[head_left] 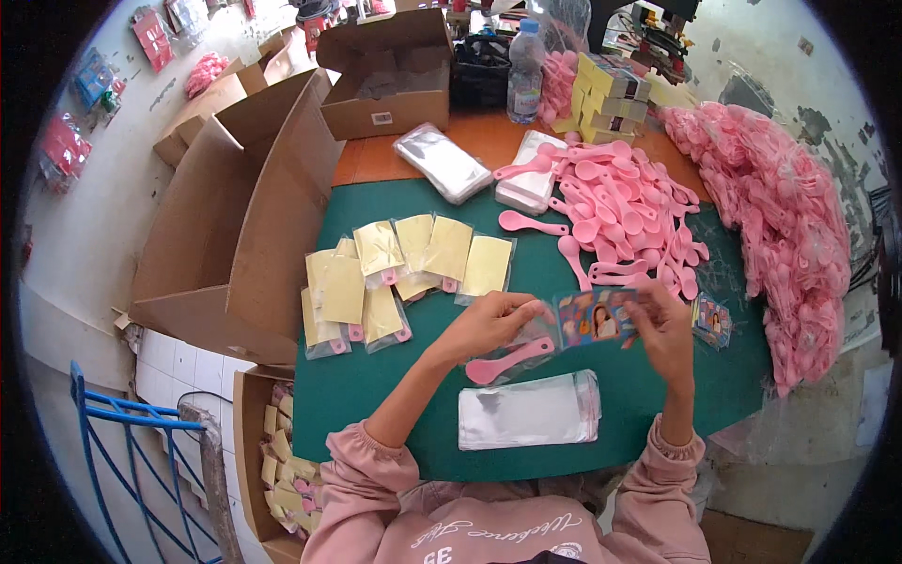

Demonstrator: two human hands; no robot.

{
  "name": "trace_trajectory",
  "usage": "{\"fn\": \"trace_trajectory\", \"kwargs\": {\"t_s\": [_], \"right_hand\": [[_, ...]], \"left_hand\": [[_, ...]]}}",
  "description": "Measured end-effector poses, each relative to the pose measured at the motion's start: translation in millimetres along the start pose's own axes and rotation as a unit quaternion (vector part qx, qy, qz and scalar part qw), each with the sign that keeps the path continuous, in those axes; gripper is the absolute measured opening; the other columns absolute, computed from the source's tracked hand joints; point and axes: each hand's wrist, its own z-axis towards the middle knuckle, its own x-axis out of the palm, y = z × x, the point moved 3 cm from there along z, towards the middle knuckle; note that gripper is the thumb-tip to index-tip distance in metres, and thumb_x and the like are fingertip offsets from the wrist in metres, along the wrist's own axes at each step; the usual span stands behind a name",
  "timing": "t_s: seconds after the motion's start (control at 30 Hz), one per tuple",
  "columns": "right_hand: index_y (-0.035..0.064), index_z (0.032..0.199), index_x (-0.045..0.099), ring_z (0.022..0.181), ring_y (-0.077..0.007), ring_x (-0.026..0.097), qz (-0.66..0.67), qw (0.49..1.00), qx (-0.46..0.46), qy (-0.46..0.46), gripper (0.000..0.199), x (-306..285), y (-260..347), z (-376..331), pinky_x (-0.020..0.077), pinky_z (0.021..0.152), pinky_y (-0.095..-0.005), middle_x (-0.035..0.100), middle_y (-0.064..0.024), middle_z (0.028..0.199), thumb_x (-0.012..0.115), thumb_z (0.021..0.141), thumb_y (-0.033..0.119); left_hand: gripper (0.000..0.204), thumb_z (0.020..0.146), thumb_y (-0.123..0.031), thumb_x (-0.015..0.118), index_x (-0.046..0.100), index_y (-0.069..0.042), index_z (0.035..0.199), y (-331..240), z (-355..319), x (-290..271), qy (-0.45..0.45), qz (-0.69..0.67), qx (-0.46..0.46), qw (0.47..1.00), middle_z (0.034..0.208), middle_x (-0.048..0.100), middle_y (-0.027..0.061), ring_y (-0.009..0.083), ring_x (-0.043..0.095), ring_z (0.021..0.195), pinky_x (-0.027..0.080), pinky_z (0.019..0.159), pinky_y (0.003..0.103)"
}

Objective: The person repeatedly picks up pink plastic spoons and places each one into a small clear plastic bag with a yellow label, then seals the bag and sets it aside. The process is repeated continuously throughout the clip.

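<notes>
Over the near middle of the table, my left hand (507, 318) pinches a clear plastic bag (538, 331). Inside that bag lies a pink measuring spoon (507, 363), its bowl toward the left. My right hand (663, 327) grips the right end of a colourful printed card (587, 317), whose left end meets the bag's mouth; how far it sits inside, I cannot tell. Just below is a stack of flat clear bags (526, 412). More printed cards (711, 321) lie right of my right hand. Beyond my hands spreads a heap of loose pink spoons (615, 202).
Several filled packs with yellow backing (381, 287) lie at left on the green table (413, 451). Bundled bags (442, 162), a water bottle (525, 75) and yellow-edged stacks (611, 94) stand farther back. Bagged pink spoons (780, 226) line the right side. Cardboard boxes (235, 207) flank the left.
</notes>
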Motion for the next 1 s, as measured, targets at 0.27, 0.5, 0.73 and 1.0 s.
{"fn": "trace_trajectory", "kwargs": {"t_s": [0.27, 0.5, 0.73, 1.0], "right_hand": [[-0.0016, 0.095, 0.055, 0.061, -0.0099, 0.060, -0.042, 0.994, -0.081, -0.058, 0.013, 5, 10, 1, 0.0483, 0.046, -0.0216, 0.063, -0.0094, 0.081, 0.054, 0.082, 0.001], [-0.0023, 0.089, 0.054, 0.059, -0.0084, 0.058, -0.065, 0.996, -0.054, 0.024, 0.010, 12, 21, 6, 0.0480, 0.047, -0.0217, 0.060, -0.0055, 0.070, 0.057, 0.080, 0.001], [-0.0003, 0.078, 0.049, 0.054, -0.0064, 0.051, -0.095, 0.975, -0.043, 0.197, 0.014, 23, 6, 19, 0.0419, 0.048, -0.0215, 0.052, -0.0008, 0.061, 0.061, 0.077, 0.005], [0.0002, 0.083, 0.050, 0.053, -0.0077, 0.050, -0.042, 0.967, -0.045, 0.246, 0.016, 49, 2, 18, 0.0416, 0.049, -0.0237, 0.054, -0.0026, 0.063, 0.063, 0.076, 0.007]], "left_hand": [[0.034, 0.093, -0.030, 0.040, 0.061, -0.003, 0.096, 2, 0, 1, 0.013, -0.042, -0.005, 0.999, 0.065, 0.054, -0.0012, 0.0054, 0.046, 0.057, 0.041, 0.051, 0.020], [0.028, 0.090, -0.025, 0.046, 0.061, -0.002, 0.096, 7, 2, 6, 0.014, 0.060, 0.056, 0.997, 0.055, 0.049, 0.0024, 0.0075, 0.041, 0.050, 0.035, 0.046, 0.026], [0.027, 0.087, -0.025, 0.050, 0.061, -0.004, 0.101, 1, -2, 5, 0.000, 0.155, 0.079, 0.985, 0.061, 0.055, 0.0115, 0.0131, 0.046, 0.051, 0.039, 0.050, 0.029], [0.034, 0.087, -0.024, 0.051, 0.052, -0.006, 0.116, -8, -5, 8, 0.068, 0.143, 0.098, 0.982, 0.070, 0.061, 0.0143, 0.0174, 0.052, 0.054, 0.042, 0.054, 0.029]]}}
